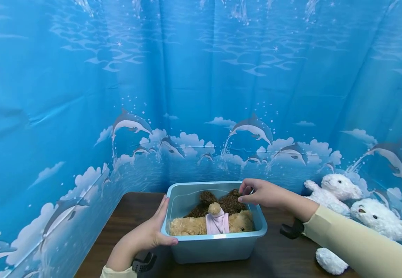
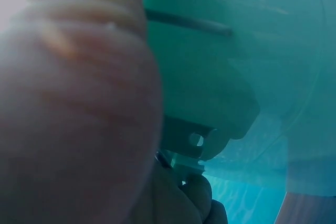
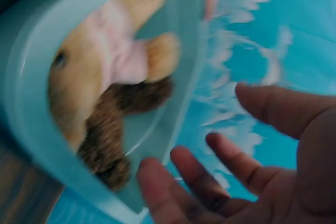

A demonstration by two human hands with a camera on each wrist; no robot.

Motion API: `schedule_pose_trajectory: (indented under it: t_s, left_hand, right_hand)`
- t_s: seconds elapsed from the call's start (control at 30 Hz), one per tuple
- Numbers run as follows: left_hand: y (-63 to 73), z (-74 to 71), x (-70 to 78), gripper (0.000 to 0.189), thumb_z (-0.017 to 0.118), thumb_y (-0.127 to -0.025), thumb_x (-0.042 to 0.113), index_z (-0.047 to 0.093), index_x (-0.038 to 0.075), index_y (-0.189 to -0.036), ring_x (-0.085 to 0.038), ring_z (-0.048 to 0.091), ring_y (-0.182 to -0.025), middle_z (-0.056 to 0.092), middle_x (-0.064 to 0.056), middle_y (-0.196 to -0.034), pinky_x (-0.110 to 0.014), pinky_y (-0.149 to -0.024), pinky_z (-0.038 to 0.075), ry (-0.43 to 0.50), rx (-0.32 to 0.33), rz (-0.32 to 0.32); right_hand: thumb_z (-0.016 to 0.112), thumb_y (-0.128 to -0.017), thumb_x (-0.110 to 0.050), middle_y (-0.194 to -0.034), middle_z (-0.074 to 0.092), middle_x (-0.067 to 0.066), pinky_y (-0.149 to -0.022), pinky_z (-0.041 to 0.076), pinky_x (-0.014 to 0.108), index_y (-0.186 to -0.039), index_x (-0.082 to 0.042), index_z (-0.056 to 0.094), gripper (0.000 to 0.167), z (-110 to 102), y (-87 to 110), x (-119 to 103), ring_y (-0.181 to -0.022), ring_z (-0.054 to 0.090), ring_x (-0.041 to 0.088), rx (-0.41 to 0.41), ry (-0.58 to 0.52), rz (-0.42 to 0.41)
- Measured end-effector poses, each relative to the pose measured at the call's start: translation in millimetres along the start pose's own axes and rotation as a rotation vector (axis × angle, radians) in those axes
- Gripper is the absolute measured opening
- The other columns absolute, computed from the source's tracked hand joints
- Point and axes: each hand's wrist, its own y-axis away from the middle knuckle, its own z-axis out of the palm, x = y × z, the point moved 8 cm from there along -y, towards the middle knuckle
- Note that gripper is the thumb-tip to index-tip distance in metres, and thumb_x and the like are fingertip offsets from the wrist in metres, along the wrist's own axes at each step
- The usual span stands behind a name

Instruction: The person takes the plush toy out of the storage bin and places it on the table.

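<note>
A light blue plastic bin (image 1: 214,249) stands on the table. My left hand (image 1: 143,233) holds its left end, fingers along the side rim and thumb at the front corner. Close up in the left wrist view, a finger or thumb (image 2: 79,108) covers much of the bin's wall (image 2: 205,77). Inside lies a tan plush toy (image 1: 188,226) in a pink top (image 1: 218,223), beside a curly brown plush toy (image 1: 230,202). Over the back right corner hovers my right hand (image 1: 265,192). In the right wrist view its fingers (image 3: 157,182) are spread, loosely bent and hold nothing.
Two white plush toys (image 1: 333,193) (image 1: 378,218) sit right of the bin, partly behind my right sleeve. A white furry piece (image 1: 331,260) shows below that sleeve. Behind the dark wooden table (image 1: 117,227) hangs a blue dolphin curtain (image 1: 194,96).
</note>
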Motion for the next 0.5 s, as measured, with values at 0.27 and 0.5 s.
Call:
schedule_pose_trajectory:
  t_s: [0.27,0.5]
  left_hand:
    - [-2.8,2.0,2.2,0.148,0.089,-0.085,0.061,-0.024,0.025,-0.173,-0.052,0.012,-0.167,-0.029,-0.012,-0.181,-0.069,-0.122,0.040,0.001,-0.005,-0.003]
    - [2.7,-1.6,2.3,0.147,0.089,-0.086,0.057,-0.023,0.022,-0.173,-0.052,0.008,-0.168,-0.029,-0.012,-0.181,-0.070,-0.123,0.038,-0.028,0.005,-0.030]
  right_hand:
    - [0.080,-0.101,-0.033,-0.103,0.067,0.006,-0.077,0.050,0.040,-0.124,-0.014,0.066,0.034,26,-25.7,9,-0.091,0.062,0.023,-0.191,0.192,0.073]
    - [0.084,-0.097,-0.043,-0.116,0.065,0.000,-0.086,0.048,0.043,-0.130,-0.020,0.065,0.044,59,-42.4,15,-0.099,0.058,0.018,-0.405,0.445,0.147]
